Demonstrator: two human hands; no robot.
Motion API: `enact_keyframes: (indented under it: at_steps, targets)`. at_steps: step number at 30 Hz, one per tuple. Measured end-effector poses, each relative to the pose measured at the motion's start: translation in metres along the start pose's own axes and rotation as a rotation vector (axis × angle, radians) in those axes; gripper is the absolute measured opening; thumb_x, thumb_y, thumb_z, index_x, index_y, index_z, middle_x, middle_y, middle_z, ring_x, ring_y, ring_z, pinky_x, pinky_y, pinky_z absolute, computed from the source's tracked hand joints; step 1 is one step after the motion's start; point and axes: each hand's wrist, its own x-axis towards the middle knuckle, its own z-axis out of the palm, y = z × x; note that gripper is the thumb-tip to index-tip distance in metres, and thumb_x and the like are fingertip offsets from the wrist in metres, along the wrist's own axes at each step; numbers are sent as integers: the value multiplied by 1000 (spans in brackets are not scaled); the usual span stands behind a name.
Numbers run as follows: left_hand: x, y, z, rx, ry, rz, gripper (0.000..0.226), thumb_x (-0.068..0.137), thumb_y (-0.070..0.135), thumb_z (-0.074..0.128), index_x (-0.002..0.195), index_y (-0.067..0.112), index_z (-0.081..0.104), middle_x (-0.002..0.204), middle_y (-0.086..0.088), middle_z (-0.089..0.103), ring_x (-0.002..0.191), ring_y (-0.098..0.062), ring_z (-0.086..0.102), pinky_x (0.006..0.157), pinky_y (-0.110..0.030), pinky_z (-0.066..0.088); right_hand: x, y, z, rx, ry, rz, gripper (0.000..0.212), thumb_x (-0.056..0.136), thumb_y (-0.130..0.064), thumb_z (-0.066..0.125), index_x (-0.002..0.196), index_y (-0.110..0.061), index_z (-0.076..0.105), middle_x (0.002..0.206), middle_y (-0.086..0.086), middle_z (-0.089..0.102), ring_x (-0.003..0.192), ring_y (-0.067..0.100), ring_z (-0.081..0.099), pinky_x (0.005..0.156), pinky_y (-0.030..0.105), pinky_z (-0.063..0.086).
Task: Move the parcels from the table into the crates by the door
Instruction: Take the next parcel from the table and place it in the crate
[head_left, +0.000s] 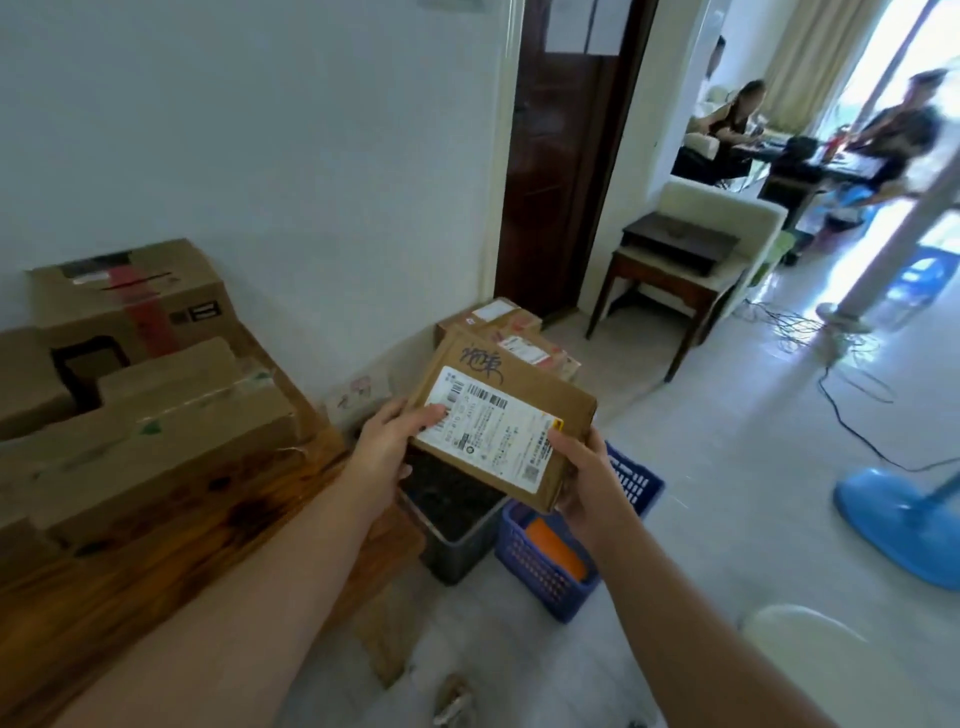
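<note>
As the left hand (382, 447) and the right hand (589, 486) clasp its opposite edges, thumbs on top, the labelled parcel (501, 426) is held in the air over the grey crate (460, 548) and the blue crate (543, 574), beside the wooden table (156, 582) bearing more boxes (156, 441).

One wide-angle view, taken from the person's head, looks forward and steeply down along both forearms (249, 618), which enter from the bottom edge. It sits close: the parcel (503, 429), between the left grip (385, 447) and the right grip (587, 484), fills the middle of the frame. The worktop (156, 566) runs off the left side, the blue crate (550, 569) lies just below centre on the floor (727, 493), and the door (562, 156) stands ahead at the top. The lens bends straight lines near the edges, and the far room (831, 130) opens at upper right.
</note>
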Motion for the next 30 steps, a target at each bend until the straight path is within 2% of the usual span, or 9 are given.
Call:
enact_keyframes:
  at_steps: [3, 5, 8, 12, 16, 18, 21, 25, 30]
  targets:
    - [50, -5, 22, 58, -16, -34, 14, 80, 30, 68, 92, 24, 63, 85, -1, 71, 101, -26, 60, 93, -45, 41, 49, -13, -15, -47, 6, 41, 81, 70, -19, 75, 141, -26, 36, 108, 8, 71, 91, 28, 71, 62, 37, 58]
    - [95, -5, 42, 50, -25, -36, 10, 81, 28, 67, 89, 23, 63, 81, -1, 72, 95, -24, 63, 91, -45, 45, 92, -25, -27, -66, 11, 73, 89, 64, -20, 77, 142, -27, 34, 110, 10, 69, 78, 22, 73, 58, 34, 56]
    - [149, 1, 69, 58, -27, -57, 13, 80, 27, 68, 92, 22, 65, 80, 1, 73, 91, -22, 65, 89, -41, 48, 150, -52, -42, -116, -8, 134, 79, 75, -9, 72, 142, -26, 32, 107, 12, 67, 61, 16, 70, 55, 34, 56]
    - [213, 14, 105, 73, -27, -79, 24, 79, 25, 69, 101, 17, 65, 92, -5, 74, 99, -25, 65, 93, -43, 48, 223, -97, -64, -178, -15, 139, 70, 80, -8, 69, 137, -31, 35, 108, 11, 65, 81, 22, 71, 62, 37, 57]
    - [269, 24, 144, 85, -54, -91, 37, 79, 27, 70, 112, 14, 63, 100, -7, 73, 101, -24, 65, 95, -43, 47, 279, -128, -81, -200, -49, 150, 54, 78, -9, 71, 127, -21, 49, 96, 8, 73, 87, 23, 72, 65, 35, 57]
    - [295, 25, 162, 67, -40, -83, 38, 78, 29, 71, 112, 14, 64, 97, -4, 73, 96, -20, 67, 89, -38, 49, 307, -138, -90, -194, -26, 168, 45, 81, -8, 69, 121, -18, 52, 92, 8, 74, 86, 24, 72, 65, 35, 58]
    - [334, 24, 191, 21, 16, -72, 34, 77, 33, 71, 107, 19, 66, 92, 2, 74, 80, -8, 70, 69, -26, 48, 350, -155, -103, -187, -25, 203, 33, 84, -8, 66, 114, -16, 54, 88, 9, 75, 84, 24, 73, 63, 35, 58]
    - [386, 19, 236, -33, 109, -77, 23, 78, 32, 73, 97, 25, 63, 77, 7, 74, 65, -5, 69, 43, -14, 48, 418, -187, -127, -182, -37, 238, 36, 81, -9, 68, 113, -14, 53, 86, 9, 75, 83, 23, 73, 62, 34, 58]
    - [458, 1, 295, 34, 257, -62, 7, 85, 29, 67, 91, 26, 67, 78, 6, 74, 69, -9, 71, 48, -13, 49, 512, -222, -166, -219, -8, 308, 42, 75, -14, 72, 113, -16, 53, 82, 7, 75, 80, 22, 73, 61, 35, 58]
